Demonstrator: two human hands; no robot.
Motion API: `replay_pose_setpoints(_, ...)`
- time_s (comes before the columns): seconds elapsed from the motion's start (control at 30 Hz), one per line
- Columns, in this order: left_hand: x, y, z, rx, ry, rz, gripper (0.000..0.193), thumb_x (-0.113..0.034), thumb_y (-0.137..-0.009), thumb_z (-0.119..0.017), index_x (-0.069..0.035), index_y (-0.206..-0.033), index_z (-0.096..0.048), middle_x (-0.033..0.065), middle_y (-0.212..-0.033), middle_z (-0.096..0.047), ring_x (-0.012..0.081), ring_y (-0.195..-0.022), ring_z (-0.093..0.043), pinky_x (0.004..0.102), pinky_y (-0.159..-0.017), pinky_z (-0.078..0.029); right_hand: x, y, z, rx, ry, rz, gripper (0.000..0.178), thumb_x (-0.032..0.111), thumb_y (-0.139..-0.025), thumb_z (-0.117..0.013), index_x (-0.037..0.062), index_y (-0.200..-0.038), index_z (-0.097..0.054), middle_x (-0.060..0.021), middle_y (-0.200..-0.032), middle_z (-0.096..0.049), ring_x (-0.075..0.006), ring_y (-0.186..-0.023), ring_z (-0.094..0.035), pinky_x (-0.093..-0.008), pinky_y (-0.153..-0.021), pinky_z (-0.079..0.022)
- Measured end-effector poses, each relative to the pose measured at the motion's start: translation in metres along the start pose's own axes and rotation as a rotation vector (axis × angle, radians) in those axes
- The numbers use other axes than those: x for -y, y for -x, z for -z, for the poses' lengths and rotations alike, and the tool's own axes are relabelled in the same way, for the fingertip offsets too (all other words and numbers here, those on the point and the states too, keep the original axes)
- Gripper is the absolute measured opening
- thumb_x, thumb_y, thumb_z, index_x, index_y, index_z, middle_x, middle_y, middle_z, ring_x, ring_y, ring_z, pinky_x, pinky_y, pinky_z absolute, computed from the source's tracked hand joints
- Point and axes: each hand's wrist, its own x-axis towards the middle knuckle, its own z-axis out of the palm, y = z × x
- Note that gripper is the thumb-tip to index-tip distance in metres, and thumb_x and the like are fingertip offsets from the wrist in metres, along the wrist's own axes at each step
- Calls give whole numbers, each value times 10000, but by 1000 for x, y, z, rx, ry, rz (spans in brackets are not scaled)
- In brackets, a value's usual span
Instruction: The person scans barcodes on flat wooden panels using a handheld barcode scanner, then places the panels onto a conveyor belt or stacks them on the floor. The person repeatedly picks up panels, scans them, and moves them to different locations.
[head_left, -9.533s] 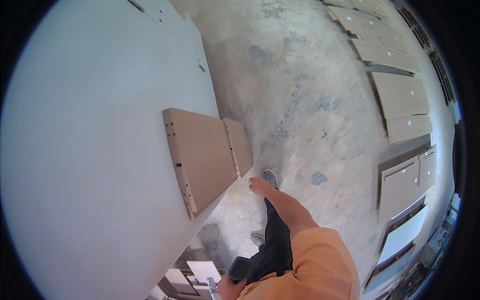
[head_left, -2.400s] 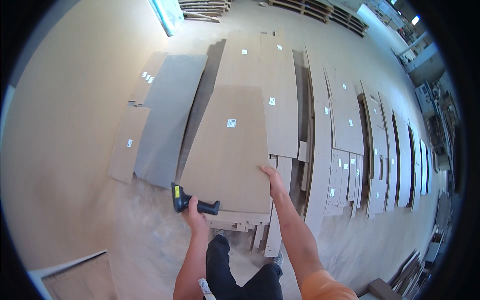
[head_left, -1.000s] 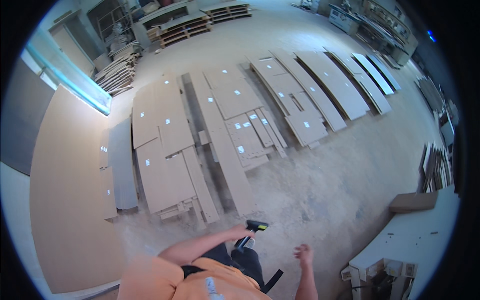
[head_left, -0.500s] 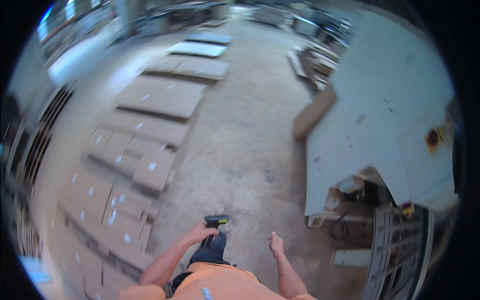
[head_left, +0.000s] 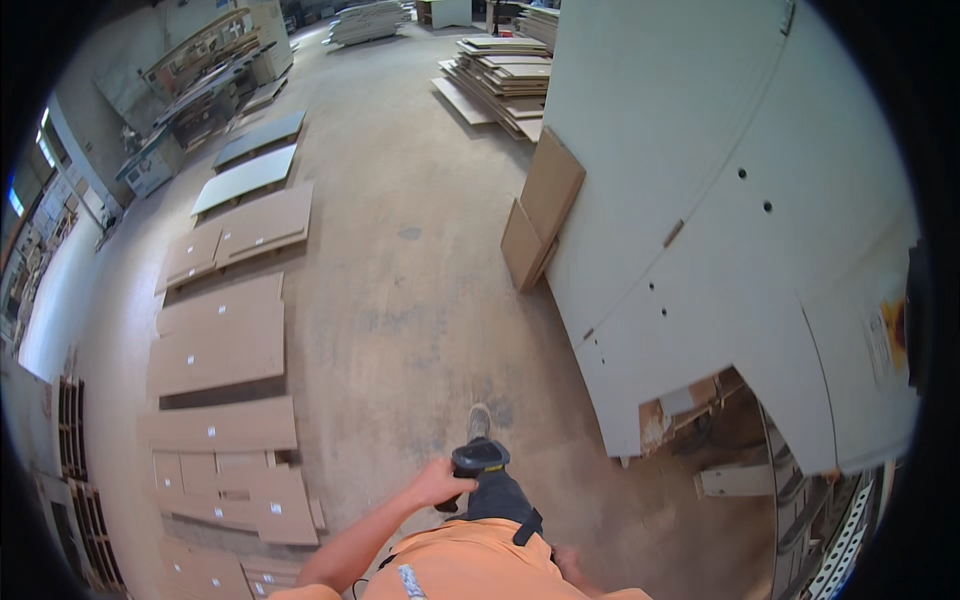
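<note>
My left hand [head_left: 438, 484] is wrapped round the grip of a black handheld barcode scanner [head_left: 480, 457] with a yellow mark. It is held in front of my dark trousers, just above my stepping shoe [head_left: 479, 420]. Low at my right side, my right hand [head_left: 568, 562] shows only in part beside the orange shirt, and its fingers are hidden. On the floor to my left lie brown boards [head_left: 222, 420] in a row of low stacks, several with small white labels.
A large pale machine cabinet [head_left: 690, 230] stands close on my right, with brown panels [head_left: 540, 215] leaning on its corner. Metal rails [head_left: 805, 520] lie below it. A concrete aisle [head_left: 400, 270] runs ahead. Farther on are piled boards [head_left: 500, 80] and a white sheet [head_left: 245, 180].
The view has swung left and moved ahead along the aisle. My right hand has dropped back against my side, and the scanner stays in my left hand.
</note>
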Motion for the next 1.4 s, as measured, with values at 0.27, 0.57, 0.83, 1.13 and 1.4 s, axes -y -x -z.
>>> replay_pose_setpoints(0.27,-123,-143,157,-170,-18,-74,323,-210,-737,-761,-26,-998,-713,104,-758,-701,159,-650,-659,329,-625,-521,405,-126,174,-280,-32,459,532,476,-904,-594,-48,-870,-676,-285,-939,-674,-448,-938,-643,-503,-814,-488)
replay_pose_setpoints(0.57,-197,-360,367,-238,-23,-148,262,-163,-734,-740,-8,-936,-678,74,-684,-656,150,-545,-625,322,-529,-493,879,-163,357,-312,-530,861,416,375,-953,-591,-36,-928,-643,-166,-778,-656,-236,-743,-626,-373,-718,-486)
replay_pose_setpoints(0.83,-316,-560,561,-114,-192,-129,315,-218,-700,-740,17,-898,-668,141,-651,-648,227,-565,-657,361,-577,-514,871,-260,300,0,-501,231,321,324,-905,-607,25,-792,-641,-104,-654,-624,-200,-499,-562,-389,-475,-433)
replay_pose_setpoints(1.13,-428,-800,670,-65,-144,3,277,-224,-725,-717,23,-828,-644,151,-670,-660,243,-596,-663,380,-611,-517,880,-395,254,94,-436,88,413,317,-971,-470,-23,-985,-704,-234,-889,-698,-352,-776,-674,-493,-709,-500)
replay_pose_setpoints(1.4,-548,-975,771,-230,-174,-180,270,-178,-740,-745,-3,-937,-687,93,-678,-677,170,-602,-661,346,-601,-523,1304,-573,543,-160,-217,337,355,333,-886,-535,26,-800,-692,-124,-648,-655,-237,-584,-634,-395,-608,-496)
